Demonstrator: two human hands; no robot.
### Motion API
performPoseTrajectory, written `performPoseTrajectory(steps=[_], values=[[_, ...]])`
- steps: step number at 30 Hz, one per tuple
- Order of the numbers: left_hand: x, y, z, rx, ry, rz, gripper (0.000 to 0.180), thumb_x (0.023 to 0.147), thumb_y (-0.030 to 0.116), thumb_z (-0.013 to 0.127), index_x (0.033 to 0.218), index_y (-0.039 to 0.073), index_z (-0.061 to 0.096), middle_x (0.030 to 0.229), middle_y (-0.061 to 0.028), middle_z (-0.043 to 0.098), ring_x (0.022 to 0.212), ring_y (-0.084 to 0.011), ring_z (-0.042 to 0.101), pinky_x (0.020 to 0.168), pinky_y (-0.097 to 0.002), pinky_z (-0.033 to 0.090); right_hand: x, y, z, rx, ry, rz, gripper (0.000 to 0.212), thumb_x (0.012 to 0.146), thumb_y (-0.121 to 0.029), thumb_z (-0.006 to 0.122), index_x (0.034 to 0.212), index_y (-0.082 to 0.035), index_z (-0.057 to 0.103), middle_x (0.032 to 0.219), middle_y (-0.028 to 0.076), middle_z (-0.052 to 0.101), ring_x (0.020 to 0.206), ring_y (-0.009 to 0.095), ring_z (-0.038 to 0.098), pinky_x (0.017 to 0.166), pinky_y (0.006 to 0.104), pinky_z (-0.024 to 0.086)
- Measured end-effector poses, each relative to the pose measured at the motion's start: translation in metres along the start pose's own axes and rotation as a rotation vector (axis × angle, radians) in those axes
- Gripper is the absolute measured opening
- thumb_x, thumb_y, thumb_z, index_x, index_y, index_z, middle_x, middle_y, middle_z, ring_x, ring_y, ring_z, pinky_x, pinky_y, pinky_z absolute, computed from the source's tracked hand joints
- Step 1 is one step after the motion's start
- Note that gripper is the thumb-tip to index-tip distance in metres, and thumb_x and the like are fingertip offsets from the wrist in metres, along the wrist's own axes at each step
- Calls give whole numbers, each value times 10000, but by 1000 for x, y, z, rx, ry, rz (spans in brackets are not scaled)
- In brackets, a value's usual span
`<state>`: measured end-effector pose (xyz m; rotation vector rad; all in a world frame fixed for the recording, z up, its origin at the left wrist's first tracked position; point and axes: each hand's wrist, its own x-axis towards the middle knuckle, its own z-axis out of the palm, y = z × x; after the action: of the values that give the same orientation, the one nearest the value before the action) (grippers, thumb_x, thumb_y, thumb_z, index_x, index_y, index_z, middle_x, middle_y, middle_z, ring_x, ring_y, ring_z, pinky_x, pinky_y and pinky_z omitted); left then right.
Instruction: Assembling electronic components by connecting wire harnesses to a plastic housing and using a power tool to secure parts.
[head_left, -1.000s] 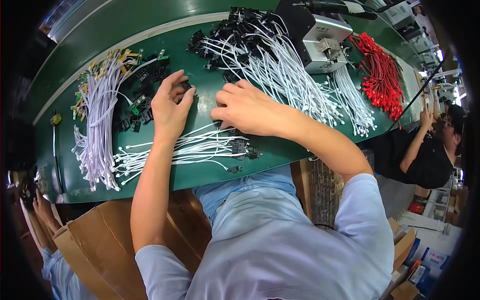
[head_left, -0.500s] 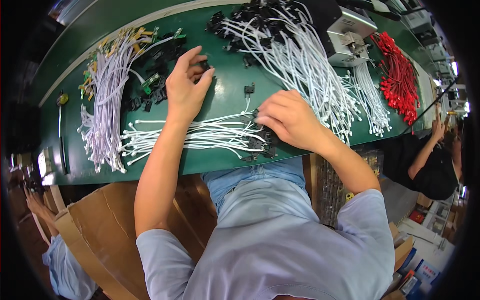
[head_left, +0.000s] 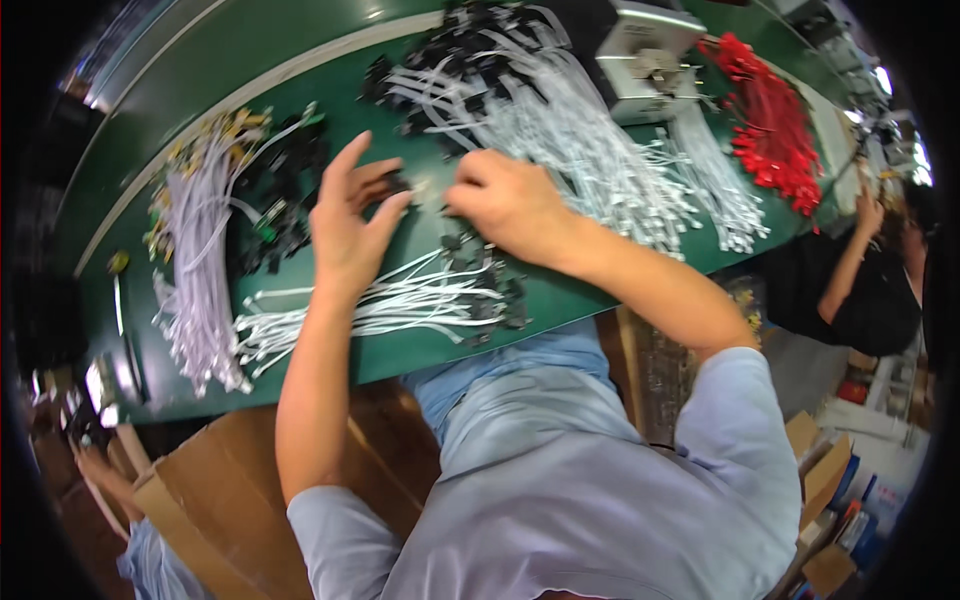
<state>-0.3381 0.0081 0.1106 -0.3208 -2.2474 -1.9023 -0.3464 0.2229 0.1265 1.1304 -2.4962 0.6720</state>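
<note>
Far lower left of the frame, a bit of another person's blue sleeve (head_left: 160, 565) can be seen. Above that, a thin dark tool (head_left: 124, 335) with a yellowish end is laid on the green bench (head_left: 95, 310). Next comes a fat lilac-white bundle (head_left: 200, 270), with yellow and green bits bunched at its top, and beside it a heap of black parts (head_left: 285, 215). Cardboard (head_left: 225, 490) can be seen below the bench edge.

Just left of centre, a small black part (head_left: 397, 185), pretty blurred, is held between the thumb and bent fingers of the left hand (head_left: 345, 225), index raised. Mid-frame, white cables (head_left: 410, 305) with black ends are laid out sideways, partly covered by the left forearm. The right hand (head_left: 515, 205) is curled just above those ends, fingertips drawn together; whether anything is pinched there can't be made out.

Upper centre is filled by a big black-and-white pile (head_left: 580, 140), then a metal machine (head_left: 650, 60), a short white bunch (head_left: 715, 180) and red wires (head_left: 770, 130). At the right edge, a co-worker in black (head_left: 875, 300) is seen, one hand raised.
</note>
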Motion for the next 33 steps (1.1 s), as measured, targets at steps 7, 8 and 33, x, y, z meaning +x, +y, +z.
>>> performPoseTrajectory(steps=[7, 8, 33], values=[[-5, 8, 5, 118, -65, -8, 800, 745, -55, 768, 1426, 71, 369, 1084, -155, 691, 951, -212, 684, 874, -319, 551, -19, 12, -18, 77, -182, -82, 317, 786, -163, 736, 1090, -89, 679, 1207, 60, 620, 1098, 256, 572, 907, 391, 466], [-6, 6, 7, 145, -82, 41, 822, 735, -41, 783, 1428, 77, 357, 1073, -144, 700, 944, -221, 690, 871, -320, 550, -21, 14, -17, 63, -218, -83, 400, 796, -176, 730, 1180, -100, 650, 1283, 40, 600, 1175, 245, 543, 943, 400, 443], [-8, 10, 13, 276, -236, 71, 894, 741, -53, 764, 1448, 29, 223, 1049, -131, 712, 1016, -258, 660, 929, -350, 497, -33, 11, -19, 87, -262, -45, 646, 714, -326, 772, 1295, -119, 579, 1394, 31, 513, 1283, 244, 470, 1078, 432, 350]])
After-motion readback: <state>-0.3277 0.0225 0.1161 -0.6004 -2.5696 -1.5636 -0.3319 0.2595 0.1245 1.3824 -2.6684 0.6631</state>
